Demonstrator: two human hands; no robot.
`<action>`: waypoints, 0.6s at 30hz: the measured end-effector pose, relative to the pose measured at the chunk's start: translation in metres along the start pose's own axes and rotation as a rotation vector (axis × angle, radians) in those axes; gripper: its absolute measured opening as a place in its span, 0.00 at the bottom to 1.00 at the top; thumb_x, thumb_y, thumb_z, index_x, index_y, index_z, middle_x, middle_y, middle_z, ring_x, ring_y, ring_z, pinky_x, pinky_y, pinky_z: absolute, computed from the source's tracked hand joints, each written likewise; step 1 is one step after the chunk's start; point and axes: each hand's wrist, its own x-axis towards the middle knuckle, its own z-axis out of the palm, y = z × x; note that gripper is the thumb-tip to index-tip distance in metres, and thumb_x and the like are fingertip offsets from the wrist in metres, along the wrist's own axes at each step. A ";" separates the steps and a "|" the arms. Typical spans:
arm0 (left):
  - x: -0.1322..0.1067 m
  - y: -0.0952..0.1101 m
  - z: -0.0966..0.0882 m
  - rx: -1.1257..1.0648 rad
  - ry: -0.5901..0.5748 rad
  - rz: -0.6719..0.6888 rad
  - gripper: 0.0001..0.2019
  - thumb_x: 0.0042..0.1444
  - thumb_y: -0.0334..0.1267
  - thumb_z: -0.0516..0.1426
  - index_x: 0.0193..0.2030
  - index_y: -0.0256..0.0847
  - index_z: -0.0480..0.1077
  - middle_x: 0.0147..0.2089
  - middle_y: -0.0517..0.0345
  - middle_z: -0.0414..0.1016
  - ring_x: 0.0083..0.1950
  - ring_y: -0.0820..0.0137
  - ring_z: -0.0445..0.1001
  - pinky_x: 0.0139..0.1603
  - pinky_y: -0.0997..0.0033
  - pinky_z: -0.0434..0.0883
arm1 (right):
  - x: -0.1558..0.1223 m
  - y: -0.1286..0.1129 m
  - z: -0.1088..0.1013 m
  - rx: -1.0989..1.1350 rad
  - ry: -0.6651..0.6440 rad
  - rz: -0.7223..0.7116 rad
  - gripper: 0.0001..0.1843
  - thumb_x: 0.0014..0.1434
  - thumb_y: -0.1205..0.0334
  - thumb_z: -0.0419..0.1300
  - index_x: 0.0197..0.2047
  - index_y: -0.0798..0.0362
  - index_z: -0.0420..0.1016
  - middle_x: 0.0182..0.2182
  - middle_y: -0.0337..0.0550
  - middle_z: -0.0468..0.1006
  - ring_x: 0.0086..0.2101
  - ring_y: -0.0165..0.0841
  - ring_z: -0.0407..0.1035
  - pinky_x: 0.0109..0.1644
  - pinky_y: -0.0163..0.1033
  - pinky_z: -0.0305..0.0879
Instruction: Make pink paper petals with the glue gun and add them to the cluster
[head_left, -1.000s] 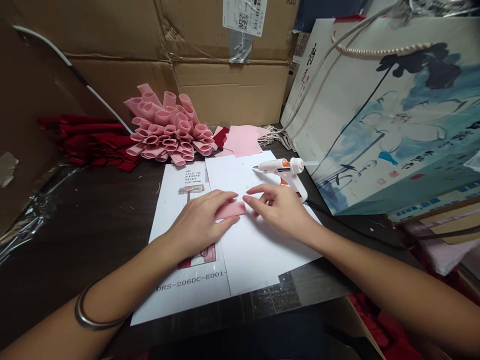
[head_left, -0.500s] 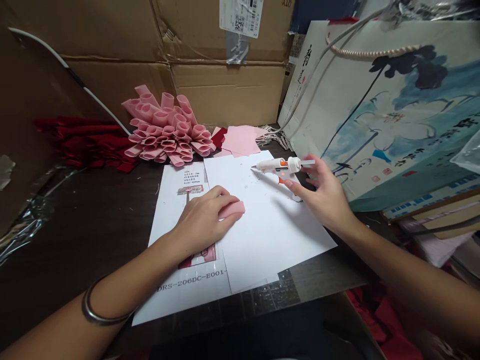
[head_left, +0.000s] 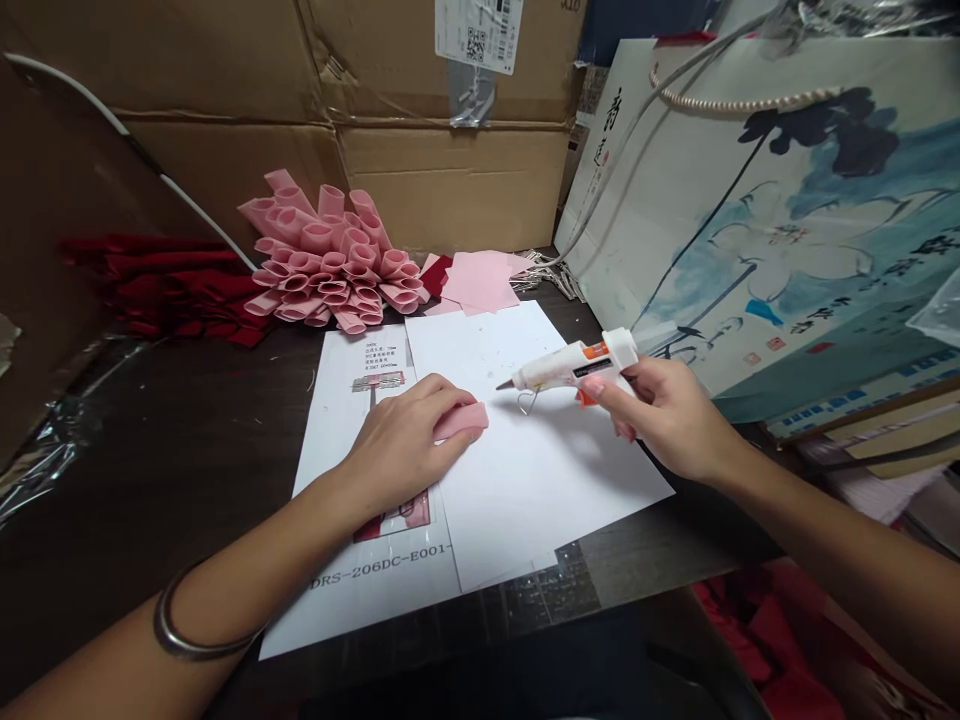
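Note:
My left hand (head_left: 409, 437) rests on the paper, fingers closed around a folded piece of pink felt (head_left: 462, 421) whose edge shows between thumb and fingers. My right hand (head_left: 667, 410) grips a white glue gun (head_left: 574, 365) with orange parts by its handle. The gun is raised over the white sheet (head_left: 525, 500), its metal nozzle pointing left, a short gap from the pink felt. A wire stand hangs below the gun's front. Beneath my left hand lies a printed sheet (head_left: 390, 590) with pictures and lettering, partly hidden.
A pile of rolled pink felt pieces (head_left: 337, 260) stands at the back, with dark red felt (head_left: 172, 285) to its left. Flat pink pieces (head_left: 484, 280) and metal clips (head_left: 559, 275) lie behind the paper. Cardboard (head_left: 450, 190) and a painted paper bag (head_left: 750, 230) border the table.
My right hand has closed on the glue gun's handle and lifted it nearer to me. My left hand stays in place with the pink felt.

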 end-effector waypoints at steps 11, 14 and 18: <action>-0.002 0.000 0.000 -0.042 0.090 -0.018 0.12 0.60 0.45 0.56 0.46 0.39 0.68 0.43 0.55 0.75 0.39 0.65 0.72 0.36 0.66 0.65 | 0.004 -0.012 0.010 -0.101 -0.156 -0.106 0.22 0.61 0.44 0.56 0.32 0.55 0.75 0.21 0.37 0.69 0.23 0.29 0.60 0.26 0.36 0.50; -0.002 -0.001 -0.001 -0.077 0.093 0.005 0.10 0.62 0.44 0.55 0.38 0.39 0.69 0.39 0.57 0.74 0.36 0.67 0.71 0.34 0.68 0.63 | 0.006 -0.015 0.007 -0.124 -0.178 -0.179 0.19 0.62 0.46 0.57 0.34 0.54 0.76 0.24 0.37 0.71 0.25 0.29 0.61 0.27 0.35 0.51; -0.001 -0.005 0.000 -0.144 0.072 0.045 0.10 0.61 0.41 0.56 0.32 0.40 0.73 0.41 0.59 0.74 0.38 0.70 0.72 0.38 0.68 0.65 | 0.010 -0.016 0.003 -0.177 -0.209 -0.215 0.20 0.61 0.45 0.57 0.32 0.55 0.76 0.23 0.37 0.67 0.24 0.28 0.57 0.26 0.36 0.49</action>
